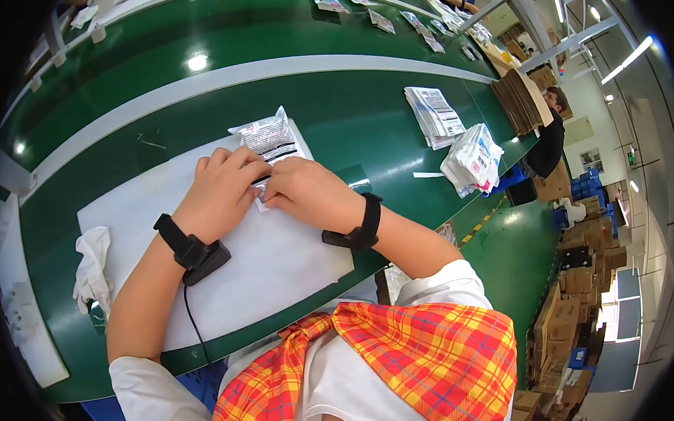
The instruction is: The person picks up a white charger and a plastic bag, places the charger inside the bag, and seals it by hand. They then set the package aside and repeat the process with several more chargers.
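Observation:
A white plastic packet (pixel 270 135) with dark print lies on a white sheet (pixel 228 298) on the green table. My left hand (pixel 225 191) rests over the packet's near left part, its fingers curled onto it. Close against it, my right hand (pixel 314 195) pinches the packet's near end. The fingertips of both hands almost meet there, and they hide much of that end. Black bands with small boxes circle both my wrists, and a thin cable hangs from the left one.
A white glove (pixel 93 268) lies at the left. To the right are a stack of flat printed packets (pixel 432 116), a pile of packets (pixel 472 159) and a white strip (pixel 427 175). Past the pale rail (pixel 270 66), a green belt (pixel 261 33) carries several packets. Two people work farther off.

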Demonstrator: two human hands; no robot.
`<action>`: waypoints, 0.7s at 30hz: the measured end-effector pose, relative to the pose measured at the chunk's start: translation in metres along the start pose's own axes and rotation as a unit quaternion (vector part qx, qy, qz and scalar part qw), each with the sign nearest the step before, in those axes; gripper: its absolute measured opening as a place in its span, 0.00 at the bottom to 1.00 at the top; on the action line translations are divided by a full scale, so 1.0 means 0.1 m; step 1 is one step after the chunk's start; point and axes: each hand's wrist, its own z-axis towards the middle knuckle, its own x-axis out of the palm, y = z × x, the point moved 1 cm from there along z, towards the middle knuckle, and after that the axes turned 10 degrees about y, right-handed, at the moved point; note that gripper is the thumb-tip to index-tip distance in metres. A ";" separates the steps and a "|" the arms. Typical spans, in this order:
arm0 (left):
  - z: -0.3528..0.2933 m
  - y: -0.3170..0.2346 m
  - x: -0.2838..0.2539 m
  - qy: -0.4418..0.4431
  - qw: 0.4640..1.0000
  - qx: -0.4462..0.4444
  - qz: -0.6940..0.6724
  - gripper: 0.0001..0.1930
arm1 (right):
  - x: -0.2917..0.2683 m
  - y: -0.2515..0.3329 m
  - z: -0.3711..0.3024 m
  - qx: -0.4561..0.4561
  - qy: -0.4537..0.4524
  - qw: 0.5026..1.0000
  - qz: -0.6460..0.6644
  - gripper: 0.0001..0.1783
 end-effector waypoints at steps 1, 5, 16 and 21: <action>0.00 0.00 0.00 0.008 1.000 -0.007 -0.002 0.18 | 0.03 -0.01 0.01 -0.004 0.000 1.000 0.008 0.05; 0.00 0.03 0.06 -0.028 1.000 0.009 -0.004 0.17 | 0.08 -0.04 0.02 -0.032 0.006 0.999 -0.021 0.04; -0.05 0.04 0.02 -0.022 0.999 0.005 -0.029 0.15 | -0.74 -0.56 -1.86 0.150 -0.154 0.963 0.164 0.04; 0.00 -0.17 -0.07 -0.034 0.999 -0.007 -0.007 0.14 | 0.25 -1.39 -4.39 0.281 -0.581 0.683 0.342 0.06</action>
